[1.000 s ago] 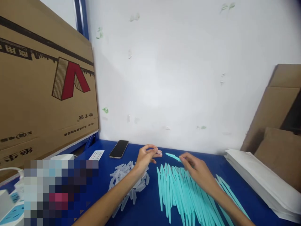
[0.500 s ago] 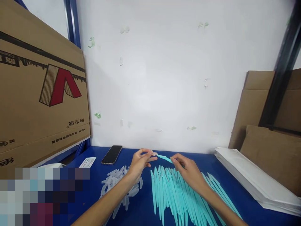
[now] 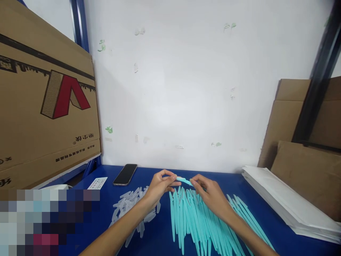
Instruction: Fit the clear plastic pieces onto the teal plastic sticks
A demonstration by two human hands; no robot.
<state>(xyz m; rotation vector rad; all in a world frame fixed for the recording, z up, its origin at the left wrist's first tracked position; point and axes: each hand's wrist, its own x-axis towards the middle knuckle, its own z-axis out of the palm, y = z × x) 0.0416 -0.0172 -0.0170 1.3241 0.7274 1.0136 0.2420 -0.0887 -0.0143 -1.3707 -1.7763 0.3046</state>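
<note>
Between my two hands a turquoise eyebrow razor (image 3: 184, 181) is held above the table. My right hand (image 3: 209, 190) pinches its handle between thumb and fingers. My left hand (image 3: 161, 185) is closed at the razor's other end, its fingertips around a translucent cap that is mostly hidden. Below and left of that hand lies a loose heap of translucent caps (image 3: 130, 202). Under my right hand and forearm, many more turquoise eyebrow razors (image 3: 183, 217) are spread side by side, their handles pointing toward me.
A phone (image 3: 125, 174) and a printed card (image 3: 97, 183) lie on the blue table (image 3: 160, 234) at the back left. White envelopes (image 3: 290, 202) are stacked on the right. Cardboard boxes (image 3: 50, 142) stand at the left, brown cardboard (image 3: 309, 170) at the right, and a white wall behind.
The hands have drawn closer together. The razor's end has moved into the cap at my left fingertips, and less of the cap shows. The view has shifted slightly.
</note>
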